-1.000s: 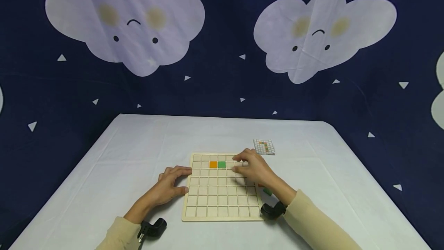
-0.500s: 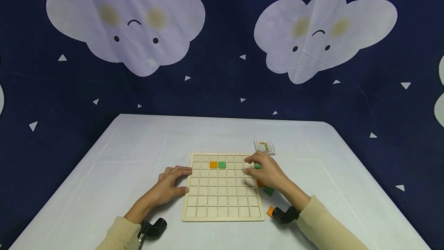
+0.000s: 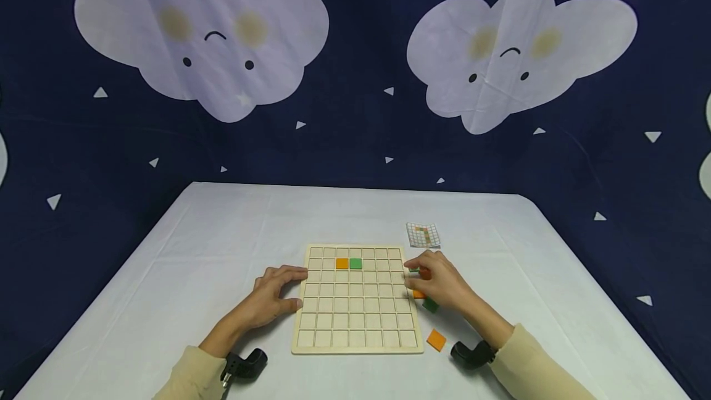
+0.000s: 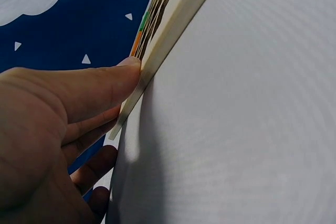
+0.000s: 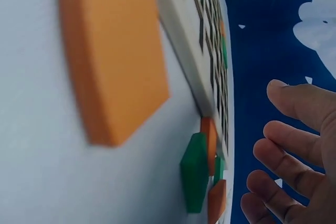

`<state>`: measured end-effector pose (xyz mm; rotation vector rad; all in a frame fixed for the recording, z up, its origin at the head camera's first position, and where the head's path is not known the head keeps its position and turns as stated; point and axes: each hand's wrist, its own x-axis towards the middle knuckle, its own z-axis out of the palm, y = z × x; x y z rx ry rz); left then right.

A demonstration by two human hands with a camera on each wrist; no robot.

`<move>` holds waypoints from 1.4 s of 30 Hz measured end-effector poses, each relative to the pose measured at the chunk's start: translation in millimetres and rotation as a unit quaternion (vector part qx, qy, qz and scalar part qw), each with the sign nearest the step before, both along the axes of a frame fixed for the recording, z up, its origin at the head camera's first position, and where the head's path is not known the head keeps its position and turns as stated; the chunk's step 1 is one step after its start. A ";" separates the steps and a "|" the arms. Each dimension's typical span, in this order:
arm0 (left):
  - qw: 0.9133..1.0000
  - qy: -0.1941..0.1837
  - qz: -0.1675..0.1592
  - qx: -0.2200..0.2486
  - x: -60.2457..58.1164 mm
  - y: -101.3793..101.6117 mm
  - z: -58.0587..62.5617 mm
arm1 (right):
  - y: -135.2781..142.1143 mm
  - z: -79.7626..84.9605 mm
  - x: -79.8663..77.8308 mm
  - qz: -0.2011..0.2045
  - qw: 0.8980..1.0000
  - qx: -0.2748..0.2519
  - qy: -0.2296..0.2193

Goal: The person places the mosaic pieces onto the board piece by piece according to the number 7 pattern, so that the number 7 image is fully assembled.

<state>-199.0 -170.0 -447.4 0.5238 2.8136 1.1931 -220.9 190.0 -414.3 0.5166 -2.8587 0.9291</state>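
A pale wooden grid board [image 3: 355,321] lies on the white table, with an orange square tile [image 3: 342,263] and a green square tile [image 3: 355,263] side by side in its second row from the back. My left hand [image 3: 271,296] touches the board's left edge with thumb and fingertips, the fingers extended. At the board's right edge my right hand [image 3: 440,279] hovers over loose tiles, fingers spread and holding nothing. Under and near it are a loose green tile [image 5: 195,174], an orange tile [image 5: 209,142] and another orange tile [image 5: 217,201], the latter partly cut off.
Closest to the person on the right lies a single orange tile [image 3: 436,339], off the board's corner. A small printed card [image 3: 423,235] with a coloured grid pattern sits beyond the board at the right. A dark blue cloth with clouds [image 3: 355,141] hangs behind the table.
My right hand has moved right and towards me, from over the board to the loose tiles beside it. The near orange tile has come into sight. My left hand stays put.
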 end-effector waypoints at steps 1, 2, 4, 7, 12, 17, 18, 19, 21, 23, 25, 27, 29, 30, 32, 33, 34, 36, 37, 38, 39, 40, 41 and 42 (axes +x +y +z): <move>1.000 0.000 -0.001 0.000 -0.1 -0.1 -0.2 | 1.4 -0.9 0.5 0.003 1.000 0.001 0.004; 1.000 0.000 -0.001 0.001 -0.1 -0.2 -0.5 | 2.7 -1.9 1.2 0.006 1.000 0.004 0.007; 1.000 0.001 -0.002 0.002 -0.4 -0.3 -0.8 | 5.2 -4.1 2.2 0.011 1.000 0.006 0.011; 1.000 0.000 -0.002 0.003 -0.7 -0.4 -0.9 | 8.1 -6.7 3.8 0.015 1.000 0.006 0.007; 1.000 0.000 -0.002 0.006 -1.1 -0.3 -0.3 | 10.9 -9.3 6.5 0.005 1.000 0.016 -0.008; 1.000 0.001 -0.003 0.007 -0.9 -0.2 -0.1 | 12.1 -11.1 8.6 -0.004 0.999 0.032 -0.025; 1.000 0.002 -0.003 0.006 -1.0 -0.3 -0.2 | 12.3 -11.5 9.0 -0.005 0.999 0.036 -0.026; 1.000 0.002 -0.004 0.006 -1.1 -0.4 -0.4 | 12.3 -11.7 9.4 -0.007 0.999 0.039 -0.027; 1.000 0.002 -0.005 0.005 -1.1 -0.5 -0.6 | 12.5 -12.2 10.4 -0.009 0.998 0.047 -0.028; 1.000 0.001 -0.005 0.006 -1.0 -0.4 -0.6 | 12.8 -13.0 11.2 -0.012 0.998 0.052 -0.027; 1.000 0.000 -0.004 0.007 -0.9 -0.4 -0.3 | 13.2 -13.9 11.9 -0.015 0.998 0.054 -0.026; 1.000 -0.001 -0.003 0.007 -0.7 -0.3 0.0 | 13.9 -15.1 12.6 -0.017 0.998 0.057 -0.024; 1.000 0.000 -0.003 0.007 -0.9 -0.3 0.1 | 14.5 -16.1 13.3 -0.019 0.998 0.057 -0.024; 1.000 0.001 -0.004 0.007 -0.9 -0.3 0.0 | 15.0 -16.6 13.6 -0.019 0.998 0.057 -0.024; 1.000 0.001 -0.004 0.006 -0.9 -0.1 -0.2 | 15.7 -17.7 14.2 -0.018 0.998 0.062 -0.022; 1.000 0.002 -0.005 0.005 -0.9 -0.1 -0.4 | 16.0 -18.0 14.5 -0.017 0.998 0.063 -0.020; 1.000 0.001 -0.005 0.006 -0.9 -0.1 -0.6 | 16.3 -18.3 14.6 -0.016 0.998 0.063 -0.019; 1.000 0.000 -0.005 0.006 -0.8 -0.1 -1.1 | 16.8 -18.9 14.9 -0.013 0.998 0.067 -0.013; 1.000 -0.001 -0.005 0.006 -0.7 -0.1 -1.2 | 16.9 -18.9 15.2 -0.012 0.998 0.068 -0.010; 1.000 0.000 -0.005 0.006 -0.9 -0.3 -1.4 | 17.0 -19.0 15.2 -0.011 0.998 0.069 -0.008; 1.000 0.001 -0.005 0.006 -1.1 -0.5 -1.6 | 17.1 -19.1 15.2 -0.010 0.997 0.070 -0.006; 1.000 0.001 -0.005 0.006 -1.2 -0.6 -1.7 | 17.3 -19.5 15.1 -0.010 0.997 0.070 -0.005; 1.000 0.001 -0.005 0.007 -1.3 -0.7 -1.8 | 17.4 -19.5 15.0 -0.011 0.997 0.073 -0.003; 1.000 0.001 -0.005 0.008 -1.3 -0.7 -1.9 | 17.6 -19.8 14.8 -0.011 0.997 0.074 -0.002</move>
